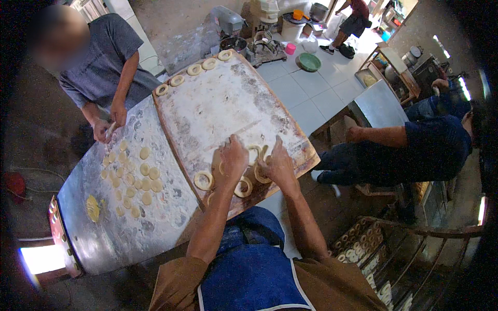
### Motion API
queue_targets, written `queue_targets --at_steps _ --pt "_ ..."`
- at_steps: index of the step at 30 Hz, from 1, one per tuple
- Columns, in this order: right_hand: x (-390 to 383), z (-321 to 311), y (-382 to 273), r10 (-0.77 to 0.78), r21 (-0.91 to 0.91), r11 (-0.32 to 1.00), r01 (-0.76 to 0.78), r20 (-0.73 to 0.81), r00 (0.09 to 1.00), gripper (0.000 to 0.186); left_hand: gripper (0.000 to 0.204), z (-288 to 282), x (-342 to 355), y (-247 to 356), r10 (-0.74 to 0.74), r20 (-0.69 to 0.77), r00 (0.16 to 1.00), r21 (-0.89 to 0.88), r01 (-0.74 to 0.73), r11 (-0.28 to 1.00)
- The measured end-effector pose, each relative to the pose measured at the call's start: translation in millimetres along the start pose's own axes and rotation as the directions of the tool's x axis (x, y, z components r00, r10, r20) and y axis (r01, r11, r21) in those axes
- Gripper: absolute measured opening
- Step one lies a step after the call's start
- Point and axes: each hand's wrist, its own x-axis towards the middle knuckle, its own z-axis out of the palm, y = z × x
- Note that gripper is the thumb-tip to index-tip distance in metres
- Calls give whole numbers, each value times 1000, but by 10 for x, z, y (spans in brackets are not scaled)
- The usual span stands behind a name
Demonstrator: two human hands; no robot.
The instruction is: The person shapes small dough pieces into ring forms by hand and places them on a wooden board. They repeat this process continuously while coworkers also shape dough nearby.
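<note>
Head view from above: I see the wearer's two bare hands working at the near edge of a flour-dusted wooden board (218, 111), set well apart from each other's wrists but with only a short gap between the fingers. The left hand (235, 158) is lowered over the board, a pale dough ring (204, 180) lying near it on its left; whether its fingers are closed on dough I cannot tell. The right hand (278, 161) reaches down at a large dough ring (261, 175), its fingers appearing to touch the dough; I cannot tell whether they grip it. Between the forearms I note a further dough ring (243, 186), flat on the board, while a row of rings (194, 70) lines the far edge. To the left, an adjoining metal worktop (116, 249) bears scattered dough discs (145, 169) and a yellow lump (92, 208). Beside it stands a co-worker in a grey shirt (104, 52), both hands brought together at a small piece of dough (111, 129). At the lower right I observe a rack (441, 232) beside many more rings.
</note>
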Motion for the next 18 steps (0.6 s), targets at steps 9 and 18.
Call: queue_targets --at_steps 9,18 --pt "-43 -18 -4 -70 66 996 62 136 988 47 39 -165 -44 -91 197 10 980 5 -197 980" --pt "-16 197 -178 48 140 988 -61 95 994 47 22 -1393 -912 -1314 -210 -315 926 -33 211 977"
